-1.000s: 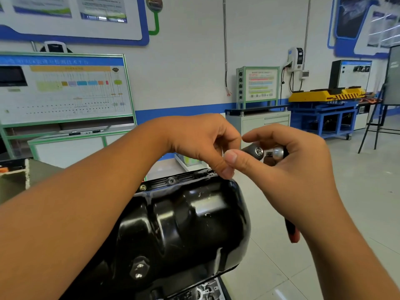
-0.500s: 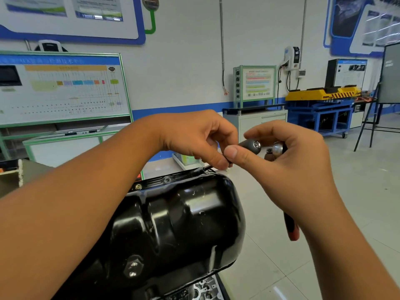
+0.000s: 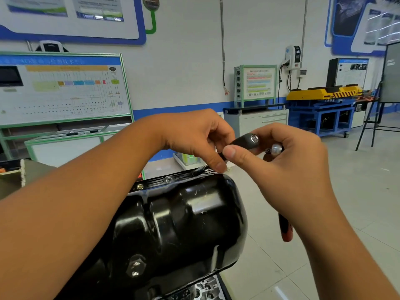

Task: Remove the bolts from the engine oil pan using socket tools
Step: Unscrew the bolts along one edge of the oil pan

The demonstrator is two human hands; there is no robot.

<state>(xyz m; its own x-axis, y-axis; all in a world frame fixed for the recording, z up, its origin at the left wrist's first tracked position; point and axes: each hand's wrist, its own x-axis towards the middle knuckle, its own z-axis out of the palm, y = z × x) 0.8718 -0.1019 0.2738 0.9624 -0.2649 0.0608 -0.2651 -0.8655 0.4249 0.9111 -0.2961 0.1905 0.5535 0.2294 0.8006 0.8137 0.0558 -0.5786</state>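
The glossy black oil pan [image 3: 184, 224] fills the lower middle, with a drain plug [image 3: 135, 267] on its near face. Two bolts [image 3: 169, 180] [image 3: 140, 186] sit in its far flange. My left hand [image 3: 194, 135] reaches over the pan and pinches the shaft of a dark socket driver [image 3: 244, 142] at the flange's far right corner; its tip is hidden behind my fingers. My right hand [image 3: 292, 169] grips a ratchet with a silver head [image 3: 276, 149] and a red handle end [image 3: 286, 231], and its thumb rests on the driver.
Part of the engine block [image 3: 205, 289] shows under the pan. Tiled floor lies to the right. Behind are a green-framed training board [image 3: 62, 87], a white cabinet [image 3: 259, 122], a blue and yellow bench [image 3: 322, 105] and a black easel stand [image 3: 376, 124].
Both hands stay together at the pan's far corner. The dark driver's handle end has risen slightly and the view has shifted a little.
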